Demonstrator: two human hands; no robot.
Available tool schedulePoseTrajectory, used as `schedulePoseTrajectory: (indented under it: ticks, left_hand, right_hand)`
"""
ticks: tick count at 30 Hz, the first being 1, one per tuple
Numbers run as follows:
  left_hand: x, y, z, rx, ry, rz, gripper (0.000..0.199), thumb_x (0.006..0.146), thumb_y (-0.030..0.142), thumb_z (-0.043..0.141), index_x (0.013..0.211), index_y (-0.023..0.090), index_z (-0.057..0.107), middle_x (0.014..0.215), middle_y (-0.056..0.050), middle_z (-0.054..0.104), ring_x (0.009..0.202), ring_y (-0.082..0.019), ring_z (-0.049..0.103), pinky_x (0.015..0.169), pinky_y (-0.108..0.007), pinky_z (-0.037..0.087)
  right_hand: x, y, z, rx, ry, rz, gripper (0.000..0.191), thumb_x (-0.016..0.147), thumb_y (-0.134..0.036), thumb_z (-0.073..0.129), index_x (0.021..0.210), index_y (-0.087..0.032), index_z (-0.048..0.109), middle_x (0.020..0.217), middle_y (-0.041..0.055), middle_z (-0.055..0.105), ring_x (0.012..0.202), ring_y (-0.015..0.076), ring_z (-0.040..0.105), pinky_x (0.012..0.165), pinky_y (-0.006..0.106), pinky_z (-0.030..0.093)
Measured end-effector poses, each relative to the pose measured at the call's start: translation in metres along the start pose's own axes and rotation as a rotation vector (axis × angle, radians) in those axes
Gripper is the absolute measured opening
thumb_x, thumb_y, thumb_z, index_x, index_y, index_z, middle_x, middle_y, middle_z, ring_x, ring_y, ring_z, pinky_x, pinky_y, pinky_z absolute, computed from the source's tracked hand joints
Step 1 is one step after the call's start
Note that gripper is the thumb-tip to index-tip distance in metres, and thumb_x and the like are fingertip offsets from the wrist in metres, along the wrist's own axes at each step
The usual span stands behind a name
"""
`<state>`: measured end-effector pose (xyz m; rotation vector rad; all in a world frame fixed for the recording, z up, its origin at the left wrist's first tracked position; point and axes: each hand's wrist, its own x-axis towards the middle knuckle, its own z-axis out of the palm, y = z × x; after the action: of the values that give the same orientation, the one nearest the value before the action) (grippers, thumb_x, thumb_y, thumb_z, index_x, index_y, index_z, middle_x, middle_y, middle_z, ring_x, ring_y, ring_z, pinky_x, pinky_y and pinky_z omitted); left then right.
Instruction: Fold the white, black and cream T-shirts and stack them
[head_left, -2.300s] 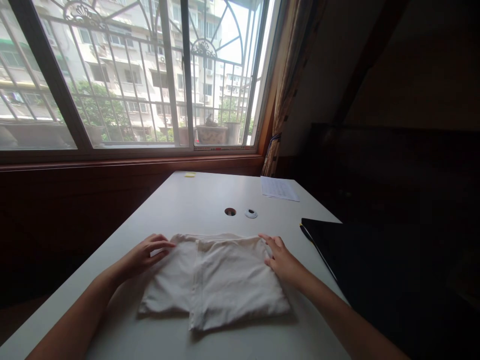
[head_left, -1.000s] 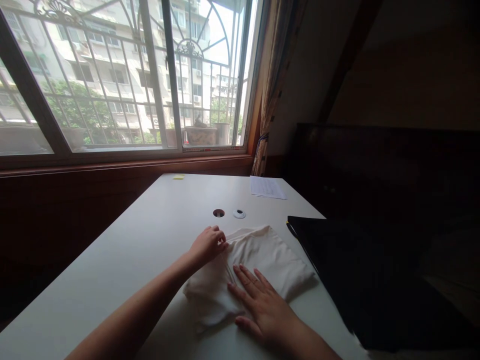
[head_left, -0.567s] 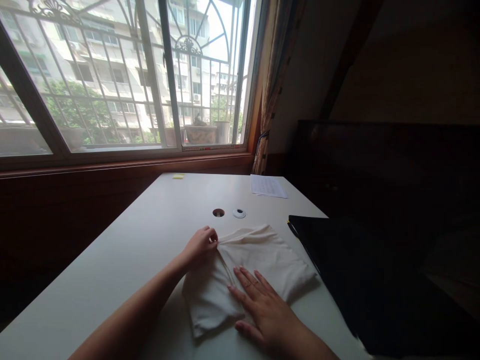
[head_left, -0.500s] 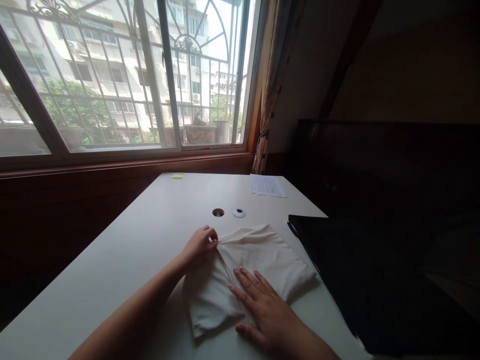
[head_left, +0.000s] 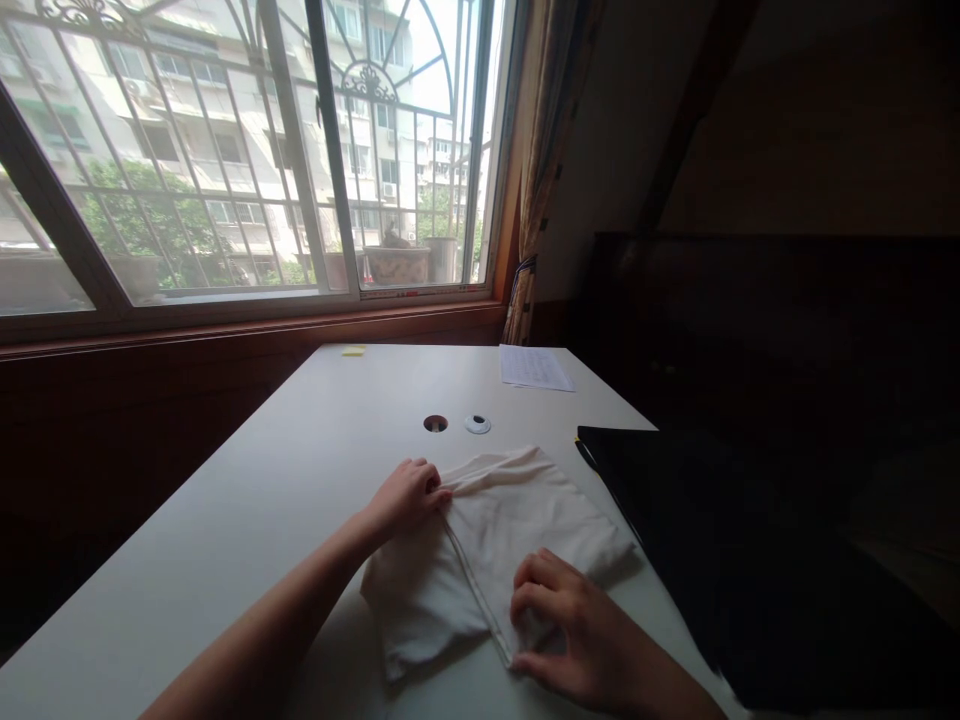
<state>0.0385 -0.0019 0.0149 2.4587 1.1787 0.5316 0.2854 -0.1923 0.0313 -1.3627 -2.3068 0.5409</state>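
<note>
A white cloth (head_left: 551, 500), creased and with a seam or folded edge running slantwise across it, lies on the white table. What kind of item it is I cannot tell. My left hand (head_left: 411, 492) is closed at the cloth's far left, thumb and fingers pinching the upper end of that edge. Over the near end, my right hand (head_left: 574, 625) has its fingers curled and a gap between them and the thumb. The thumb tip touches the cloth's near corner, while the fingertips hang just above or against the fabric.
On the white table (head_left: 247, 510) are a round hole (head_left: 436, 424), a round white cap (head_left: 478, 424), some papers (head_left: 536, 368) and a yellow sticky note (head_left: 353, 352). A black flat item (head_left: 720, 540) covers the right side. Behind stand a barred window (head_left: 225, 150) and a tied curtain (head_left: 534, 210).
My right hand has gone from lying flat on the cloth to curled at its near corner. The slanted edge shows longer and straighter. My left hand has shifted slightly right, still pinching.
</note>
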Motion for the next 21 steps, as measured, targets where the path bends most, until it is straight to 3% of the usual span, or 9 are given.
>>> schedulePoseTrajectory:
  ticks: [3, 8, 13, 17, 21]
  left_hand:
    - [0.002, 0.001, -0.004, -0.087, -0.016, -0.039, 0.018, 0.085, 0.035, 0.067, 0.077, 0.020, 0.065, 0.089, -0.006, 0.067, 0.083, -0.022, 0.059, 0.075, -0.031, 0.045]
    - [0.004, 0.002, -0.004, -0.151, -0.015, -0.089, 0.014, 0.085, 0.034, 0.062, 0.080, 0.020, 0.061, 0.081, -0.003, 0.066, 0.074, -0.019, 0.057, 0.065, -0.029, 0.041]
    - [0.004, 0.004, -0.005, -0.309, -0.003, -0.142, 0.018, 0.086, 0.039, 0.061, 0.091, 0.021, 0.061, 0.084, -0.002, 0.069, 0.074, -0.018, 0.062, 0.064, -0.027, 0.043]
    - [0.007, 0.008, -0.008, -0.556, 0.046, -0.164, 0.028, 0.083, 0.043, 0.066, 0.099, 0.021, 0.062, 0.080, -0.001, 0.069, 0.074, -0.019, 0.062, 0.067, -0.028, 0.045]
    - [0.014, 0.011, -0.013, -0.699, 0.165, -0.150, 0.032, 0.080, 0.045, 0.069, 0.099, 0.020, 0.063, 0.079, -0.001, 0.067, 0.076, -0.019, 0.062, 0.070, -0.029, 0.047]
  right_hand:
    - [-0.005, 0.006, 0.001, 0.004, 0.001, 0.003, 0.039, 0.064, -0.021, 0.091, 0.096, -0.024, 0.069, 0.108, 0.0023, 0.064, 0.102, 0.0213, 0.059, 0.091, 0.032, 0.049]
    - [-0.008, 0.010, 0.011, -0.148, 0.098, -0.174, 0.023, 0.077, -0.018, 0.082, 0.097, -0.024, 0.071, 0.099, 0.0025, 0.068, 0.092, 0.0208, 0.061, 0.092, 0.036, 0.048]
    - [-0.005, 0.004, 0.019, -0.252, 0.167, -0.297, 0.019, 0.081, -0.008, 0.068, 0.092, -0.023, 0.068, 0.090, 0.0023, 0.067, 0.083, 0.0194, 0.061, 0.083, 0.034, 0.050]
    - [-0.002, -0.001, 0.011, -0.113, 0.293, -0.269, 0.022, 0.082, -0.004, 0.062, 0.092, -0.022, 0.064, 0.090, 0.0031, 0.066, 0.082, 0.0178, 0.062, 0.075, 0.030, 0.050]
    - [0.007, -0.011, -0.008, -0.074, 0.482, -0.258, 0.024, 0.083, -0.002, 0.059, 0.095, -0.023, 0.062, 0.089, 0.0030, 0.064, 0.084, 0.0186, 0.061, 0.078, 0.033, 0.050]
